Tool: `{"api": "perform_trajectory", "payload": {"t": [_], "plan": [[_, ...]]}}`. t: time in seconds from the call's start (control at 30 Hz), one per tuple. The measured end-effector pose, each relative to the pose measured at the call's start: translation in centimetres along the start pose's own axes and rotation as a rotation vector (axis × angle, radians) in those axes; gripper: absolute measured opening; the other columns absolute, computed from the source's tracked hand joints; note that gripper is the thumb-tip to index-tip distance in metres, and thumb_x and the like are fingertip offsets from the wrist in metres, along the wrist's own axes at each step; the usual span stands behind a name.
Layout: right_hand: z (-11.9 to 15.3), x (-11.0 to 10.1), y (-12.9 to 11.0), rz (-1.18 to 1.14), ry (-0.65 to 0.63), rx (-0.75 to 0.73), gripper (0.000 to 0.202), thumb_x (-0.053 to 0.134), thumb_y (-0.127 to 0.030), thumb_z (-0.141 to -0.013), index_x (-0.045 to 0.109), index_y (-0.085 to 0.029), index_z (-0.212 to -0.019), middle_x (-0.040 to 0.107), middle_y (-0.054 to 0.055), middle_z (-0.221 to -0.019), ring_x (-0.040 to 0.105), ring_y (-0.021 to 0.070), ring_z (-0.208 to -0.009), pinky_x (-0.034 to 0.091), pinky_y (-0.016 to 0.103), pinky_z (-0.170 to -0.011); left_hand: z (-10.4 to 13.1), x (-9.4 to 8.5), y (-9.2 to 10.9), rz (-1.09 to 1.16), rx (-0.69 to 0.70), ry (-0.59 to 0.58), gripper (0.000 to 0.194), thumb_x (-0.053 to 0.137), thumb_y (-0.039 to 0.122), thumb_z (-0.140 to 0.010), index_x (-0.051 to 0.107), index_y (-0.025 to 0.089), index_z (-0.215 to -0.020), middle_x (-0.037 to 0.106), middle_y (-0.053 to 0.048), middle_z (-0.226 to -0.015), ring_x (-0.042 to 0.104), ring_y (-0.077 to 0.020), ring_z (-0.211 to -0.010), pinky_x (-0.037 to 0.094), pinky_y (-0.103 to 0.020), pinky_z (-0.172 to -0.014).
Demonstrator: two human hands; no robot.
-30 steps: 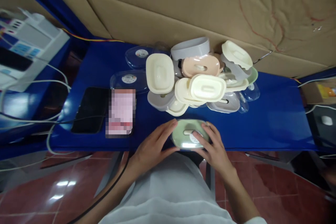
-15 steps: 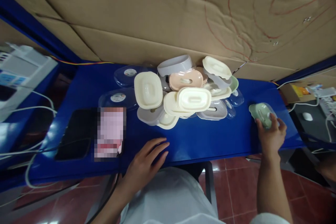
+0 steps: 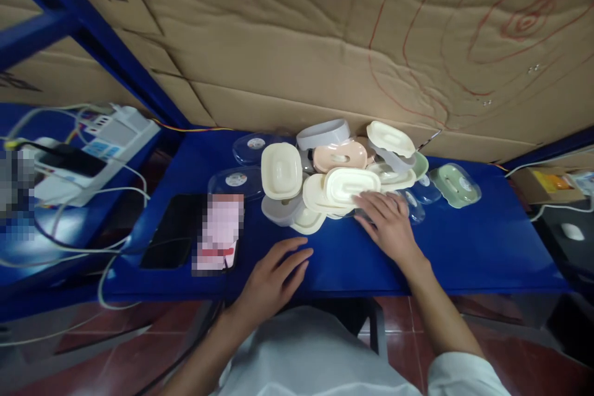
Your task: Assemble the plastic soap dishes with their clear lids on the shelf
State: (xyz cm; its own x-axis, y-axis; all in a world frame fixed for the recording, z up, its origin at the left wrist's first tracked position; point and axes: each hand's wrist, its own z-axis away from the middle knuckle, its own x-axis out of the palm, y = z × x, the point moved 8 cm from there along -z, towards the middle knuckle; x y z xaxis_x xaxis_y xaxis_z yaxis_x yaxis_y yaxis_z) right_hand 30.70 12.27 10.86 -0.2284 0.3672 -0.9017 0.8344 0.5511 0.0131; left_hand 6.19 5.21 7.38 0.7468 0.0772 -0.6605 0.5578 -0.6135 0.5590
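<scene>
Head view: containers [image 3: 281, 171] on blue table [image 3: 468, 253], cardboard [image 3: 278, 55] behind

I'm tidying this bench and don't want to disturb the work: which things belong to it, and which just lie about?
Belongs, it seems:
- cream pieces, right hand at one's edge
- grey pieces
- peach dish
- green dish
- clear covers

Probably just lying about:
- black slab
- pink-screened device
- white mouse

It looked like a makeshift workstation: blue-topped table [image 3: 482, 247], brown cardboard wall panels [image 3: 278, 31], white power strips [image 3: 106, 148].
</scene>
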Motion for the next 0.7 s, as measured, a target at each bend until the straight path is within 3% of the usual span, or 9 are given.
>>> {"api": "perform_trajectory", "payload": {"t": [0.1,0.17,0.27,0.37,0.43,0.5,0.57,0.7], "plan": [[0.1,-0.6,-0.6,-0.003,0.072,0.006,0.025,0.064,-0.019,-0.106,0.071,-0.024,-0.129,0.081,0.005,-0.119,0.074,0.0212,-0.107,0.043,0.045,-0.112,-0.6,-0.6,0.3,-0.041,0.034,0.017,0.032,0.066,0.012,-0.102,0.068,0.025,-0.13,0.071,-0.011,-0.133,0.072,-0.0229,-0.122,0.062,-0.038,-0.105],[1.3,-1.6,-1.2,-0.05,0.087,0.028,0.026,0.066,-0.016,-0.104,0.071,-0.024,-0.129,0.081,0.004,-0.113,0.074,0.0193,-0.102,0.043,0.043,-0.11,-0.7,-1.6,0.0,-0.052,-0.005,0.057,0.033,0.066,0.012,-0.102,0.066,0.026,-0.132,0.069,-0.011,-0.135,0.071,-0.0232,-0.122,0.063,-0.04,-0.105],[3.6,-2.7,-4.7,-0.161,0.026,-0.001,0.033,0.064,-0.013,-0.104,0.07,-0.026,-0.134,0.081,0.004,-0.111,0.073,0.0189,-0.102,0.042,0.045,-0.111,-0.4,-2.4,-0.1,-0.046,-0.022,0.079,0.037,0.071,0.021,-0.101,0.063,0.027,-0.137,0.066,-0.013,-0.139,0.068,-0.0264,-0.126,0.063,-0.044,-0.105],[4.9,-2.6,-8.5,-0.277,-0.108,-0.09,0.031,0.06,-0.014,-0.106,0.071,-0.024,-0.133,0.081,0.004,-0.109,0.072,0.0175,-0.099,0.043,0.044,-0.113,0.5,-1.2,1.1,-0.029,0.096,-0.038,0.04,0.076,0.031,-0.099,0.064,0.026,-0.137,0.063,-0.015,-0.144,0.063,-0.0318,-0.135,0.061,-0.05,-0.109],[4.5,-2.5,-9.1,-0.342,-0.17,-0.146,0.028,0.06,-0.021,-0.108,0.071,-0.023,-0.134,0.081,0.005,-0.113,0.072,0.0182,-0.104,0.048,0.042,-0.11,1.2,0.3,1.8,-0.011,0.156,-0.147,0.032,0.075,0.027,-0.099,0.068,0.024,-0.13,0.066,-0.014,-0.143,0.062,-0.0316,-0.137,0.06,-0.05,-0.112],[2.7,-2.6,-7.5,-0.338,-0.152,-0.164,0.029,0.06,-0.026,-0.109,0.07,-0.024,-0.136,0.079,0.006,-0.122,0.072,0.0196,-0.114,0.052,0.04,-0.107,1.7,1.5,2.0,0.002,0.17,-0.22,0.021,0.072,0.022,-0.1,0.071,0.022,-0.121,0.07,-0.013,-0.138,0.063,-0.0298,-0.138,0.057,-0.05,-0.117],[-0.2,-2.7,-4.2,-0.223,-0.074,-0.132,0.031,0.059,-0.024,-0.108,0.069,-0.023,-0.138,0.077,0.008,-0.133,0.069,0.0222,-0.124,0.052,0.041,-0.108,1.8,2.0,2.1,-0.001,0.17,-0.245,0.014,0.069,0.02,-0.101,0.072,0.02,-0.114,0.072,-0.012,-0.136,0.064,-0.0292,-0.138,0.052,-0.053,-0.123],[-6.6,-0.7,1.4,-0.03,-0.058,-0.076,0.037,0.061,-0.026,-0.109,0.065,-0.017,-0.145,0.067,0.012,-0.149,0.061,0.0324,-0.139,0.046,0.053,-0.117,1.8,1.8,1.5,0.001,0.134,-0.214,0.011,0.067,0.018,-0.102,0.073,0.021,-0.11,0.073,-0.011,-0.137,0.065,-0.0286,-0.139,0.042,-0.06,-0.129]]}}
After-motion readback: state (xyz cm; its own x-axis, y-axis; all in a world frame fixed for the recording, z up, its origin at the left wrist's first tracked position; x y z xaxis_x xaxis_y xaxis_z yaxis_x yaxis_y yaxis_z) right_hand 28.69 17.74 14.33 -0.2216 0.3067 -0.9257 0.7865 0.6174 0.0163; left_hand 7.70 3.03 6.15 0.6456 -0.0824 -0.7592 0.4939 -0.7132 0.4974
